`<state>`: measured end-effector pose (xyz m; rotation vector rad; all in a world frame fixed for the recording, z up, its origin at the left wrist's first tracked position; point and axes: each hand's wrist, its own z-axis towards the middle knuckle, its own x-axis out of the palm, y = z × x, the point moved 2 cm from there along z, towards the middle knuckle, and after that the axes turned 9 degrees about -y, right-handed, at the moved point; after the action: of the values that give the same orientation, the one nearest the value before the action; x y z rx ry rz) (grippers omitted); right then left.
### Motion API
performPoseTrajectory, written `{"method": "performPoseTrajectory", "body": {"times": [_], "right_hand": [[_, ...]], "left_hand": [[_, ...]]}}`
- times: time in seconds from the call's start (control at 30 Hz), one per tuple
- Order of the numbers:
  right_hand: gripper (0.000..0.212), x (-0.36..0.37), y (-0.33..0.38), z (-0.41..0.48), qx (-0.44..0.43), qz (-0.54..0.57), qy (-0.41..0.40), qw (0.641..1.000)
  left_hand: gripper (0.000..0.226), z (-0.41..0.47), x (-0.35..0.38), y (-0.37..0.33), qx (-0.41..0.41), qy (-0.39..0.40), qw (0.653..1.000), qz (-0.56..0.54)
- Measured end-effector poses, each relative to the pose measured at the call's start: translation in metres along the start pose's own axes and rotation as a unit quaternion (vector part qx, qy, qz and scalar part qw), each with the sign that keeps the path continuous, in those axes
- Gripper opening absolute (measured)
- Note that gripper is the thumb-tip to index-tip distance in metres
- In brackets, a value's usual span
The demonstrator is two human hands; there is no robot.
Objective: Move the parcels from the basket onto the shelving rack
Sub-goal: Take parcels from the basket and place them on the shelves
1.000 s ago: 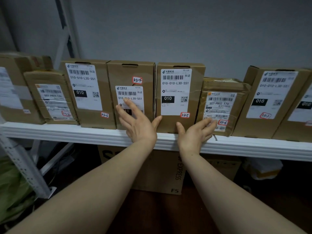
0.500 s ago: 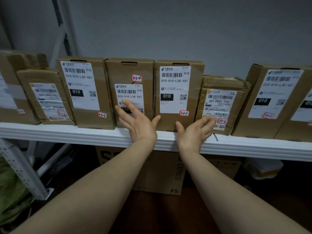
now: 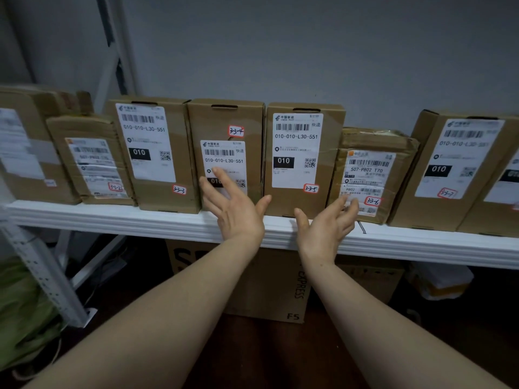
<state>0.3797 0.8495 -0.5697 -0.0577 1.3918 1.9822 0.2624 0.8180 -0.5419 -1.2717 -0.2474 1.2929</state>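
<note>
Eight or so brown cardboard parcels w/ white labels [image 3: 297, 153] stand in a row on the white metal rack shelf [image 3: 112, 217]. Left hand [image 3: 236, 209] & right hand [image 3: 325, 226] are spread, holding nothing, by the middle boxes. Basket not in view, so can't tell what's left.

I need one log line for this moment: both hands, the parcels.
left hand: open, at parcel 3-3-4 | right hand: open, at parcel 3-3-6 | parcel 3-3-5: upright on shelf
</note>
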Motion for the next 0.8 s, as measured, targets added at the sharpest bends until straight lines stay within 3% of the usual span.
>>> {"method": "performPoseTrajectory", "body": {"times": [0.13,0.3,0.43,0.5,0.63,0.7,0.8], "right_hand": [[0.074,0.0,0.013,-0.031,-0.098,0.012,-0.001,0.995],[0.059,0.026,0.057,-0.075,-0.229,0.042,0.081,0.969],[0.064,0.058,0.098,-0.101,-0.289,0.043,0.153,0.944],[0.073,0.077,0.112,-0.109,-0.333,0.007,0.149,0.931],[0.102,0.104,0.134,-0.116,-0.499,-0.122,0.124,0.849],[0.102,0.113,0.142,-0.115,-0.529,-0.164,0.154,0.818],[0.087,0.125,0.148,-0.112,-0.584,-0.188,0.105,0.783]], "left_hand": [[0.102,-0.002,-0.018,0.014,0.01,-0.022,1.0,0.004],[0.093,0.017,-0.059,0.051,-0.005,-0.073,0.997,0.033],[0.089,0.049,-0.097,0.081,-0.029,-0.108,0.994,0.014],[0.09,0.065,-0.111,0.094,-0.045,-0.113,0.993,0.004],[0.097,0.093,-0.128,0.12,-0.064,-0.098,0.993,-0.006],[0.101,0.105,-0.133,0.131,-0.068,-0.086,0.994,-0.007],[0.099,0.117,-0.133,0.141,-0.066,-0.066,0.996,-0.014]]}}
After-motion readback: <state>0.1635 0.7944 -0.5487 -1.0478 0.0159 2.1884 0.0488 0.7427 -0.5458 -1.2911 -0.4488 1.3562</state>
